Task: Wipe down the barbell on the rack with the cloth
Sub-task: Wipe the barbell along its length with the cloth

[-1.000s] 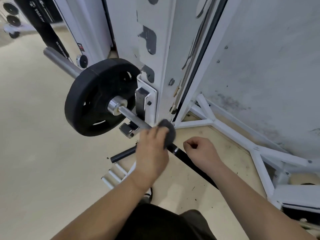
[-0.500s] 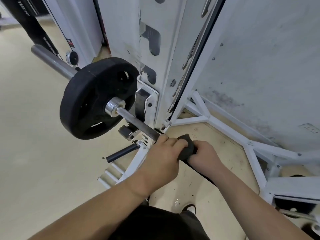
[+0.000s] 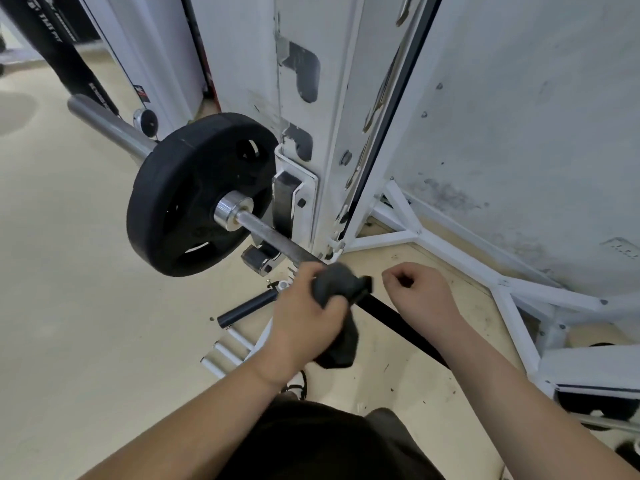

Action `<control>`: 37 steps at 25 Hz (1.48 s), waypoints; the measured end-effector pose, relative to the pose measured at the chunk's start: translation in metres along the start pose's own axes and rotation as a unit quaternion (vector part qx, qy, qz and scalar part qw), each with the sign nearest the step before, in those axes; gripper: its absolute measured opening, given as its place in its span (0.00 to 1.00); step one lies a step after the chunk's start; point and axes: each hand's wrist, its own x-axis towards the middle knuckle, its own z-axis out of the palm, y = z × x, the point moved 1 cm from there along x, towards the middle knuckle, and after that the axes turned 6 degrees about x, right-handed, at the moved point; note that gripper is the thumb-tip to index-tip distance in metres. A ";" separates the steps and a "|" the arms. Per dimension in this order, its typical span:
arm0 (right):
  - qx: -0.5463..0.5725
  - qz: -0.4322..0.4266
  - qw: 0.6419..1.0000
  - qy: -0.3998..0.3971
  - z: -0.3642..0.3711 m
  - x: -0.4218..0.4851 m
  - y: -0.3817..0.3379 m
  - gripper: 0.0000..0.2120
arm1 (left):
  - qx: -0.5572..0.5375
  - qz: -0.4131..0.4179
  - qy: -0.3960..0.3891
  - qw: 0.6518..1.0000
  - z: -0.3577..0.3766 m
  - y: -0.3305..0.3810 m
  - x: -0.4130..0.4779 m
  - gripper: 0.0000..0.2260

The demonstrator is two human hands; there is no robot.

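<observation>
Left grip (image 3: 304, 320) clutches the dark grey soft cloth (image 3: 337, 289) wrapped round the long steel barbell (image 3: 273, 239), which lies on the white metal rack (image 3: 301, 98); right grip (image 3: 420, 296) is clenched, empty. I think the cloth may slip off if the squeeze loosens.

Weight plate (image 3: 194, 195) and rack upright (image 3: 322, 133) crowd bar's left — floor (image 3: 52, 271) open beyond.
</observation>
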 end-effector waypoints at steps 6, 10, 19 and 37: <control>-0.104 -0.089 0.986 -0.098 0.020 0.000 -0.015 0.10 | -0.391 -0.287 0.194 0.853 -0.008 -0.052 0.001 0.24; -0.160 -0.107 0.974 -0.123 0.027 0.002 -0.015 0.08 | -0.356 -0.297 0.200 0.863 0.032 0.007 0.001 0.16; -0.130 -0.087 0.978 -0.141 0.022 0.008 -0.014 0.09 | -0.377 -0.282 0.254 0.845 0.022 0.005 0.011 0.12; 0.060 -0.002 0.997 -0.043 0.003 0.026 -0.025 0.14 | 0.024 0.087 0.073 0.993 -0.011 0.054 -0.011 0.15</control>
